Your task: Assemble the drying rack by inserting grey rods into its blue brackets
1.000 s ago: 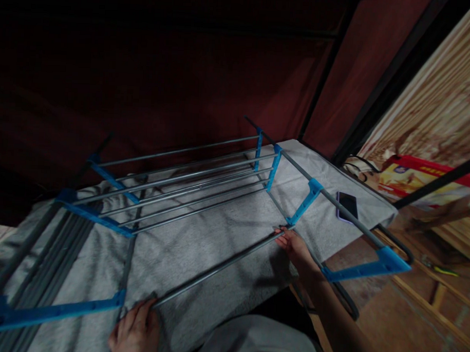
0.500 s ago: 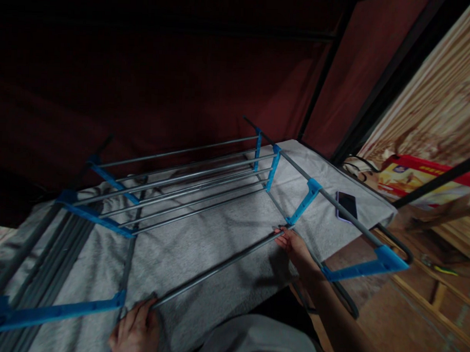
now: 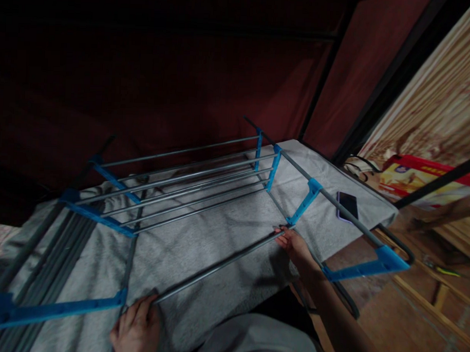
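Observation:
A loose grey metal tube [image 3: 216, 268] slants between my hands, low over the grey cloth. My left hand [image 3: 137, 326] is closed around its near left end, close to a long blue plastic bracket [image 3: 68, 310]. At the other end, my right hand [image 3: 292, 243] pinches the tube just below a blue bracket [image 3: 304, 203] on the right side rail. Behind them stands a rack frame, where several metal rods [image 3: 196, 187] run across between blue brackets on the left and right rails. The fingertips of my left hand are partly hidden.
Several spare grey tubes [image 3: 58, 262] lie together on the cloth [image 3: 233, 227] at the left. A phone [image 3: 347, 206] rests under the right rail [image 3: 342, 208]. Dark red panels rise behind. A red and yellow box [image 3: 423, 182] and a wooden frame [image 3: 441, 298] are at the right.
My left hand and the left part of the rack appear shifted very slightly to the right. Both hands keep hold of the tube.

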Demonstrator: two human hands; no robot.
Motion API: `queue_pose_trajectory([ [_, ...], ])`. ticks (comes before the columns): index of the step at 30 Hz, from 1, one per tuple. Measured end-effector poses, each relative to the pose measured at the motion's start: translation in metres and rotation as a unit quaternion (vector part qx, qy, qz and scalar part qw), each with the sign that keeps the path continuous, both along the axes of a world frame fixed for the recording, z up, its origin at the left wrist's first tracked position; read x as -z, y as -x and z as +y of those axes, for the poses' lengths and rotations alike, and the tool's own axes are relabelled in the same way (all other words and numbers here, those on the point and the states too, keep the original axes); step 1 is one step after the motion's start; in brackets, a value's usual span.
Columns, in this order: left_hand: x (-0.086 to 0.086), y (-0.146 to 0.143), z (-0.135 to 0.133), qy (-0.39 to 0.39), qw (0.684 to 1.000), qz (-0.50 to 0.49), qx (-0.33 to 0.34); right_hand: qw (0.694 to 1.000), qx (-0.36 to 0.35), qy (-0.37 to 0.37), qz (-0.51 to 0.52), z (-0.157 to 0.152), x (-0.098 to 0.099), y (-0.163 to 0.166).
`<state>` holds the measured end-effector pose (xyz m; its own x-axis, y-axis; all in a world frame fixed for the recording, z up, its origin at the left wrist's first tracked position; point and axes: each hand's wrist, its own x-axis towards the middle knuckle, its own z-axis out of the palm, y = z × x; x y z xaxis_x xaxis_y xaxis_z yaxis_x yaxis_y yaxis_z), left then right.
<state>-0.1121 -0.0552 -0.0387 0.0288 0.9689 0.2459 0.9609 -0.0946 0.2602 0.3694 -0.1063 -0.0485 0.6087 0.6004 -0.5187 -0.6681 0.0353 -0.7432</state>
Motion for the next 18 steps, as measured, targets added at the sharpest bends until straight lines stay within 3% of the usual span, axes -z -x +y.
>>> queue_pose_trajectory([
  [18,0.0009,0.0022,0.0017,0.020,1.000,-0.006,-0.002,1.000,-0.008,0.014,-0.006,0.0003,0.0033,-0.0017],
])
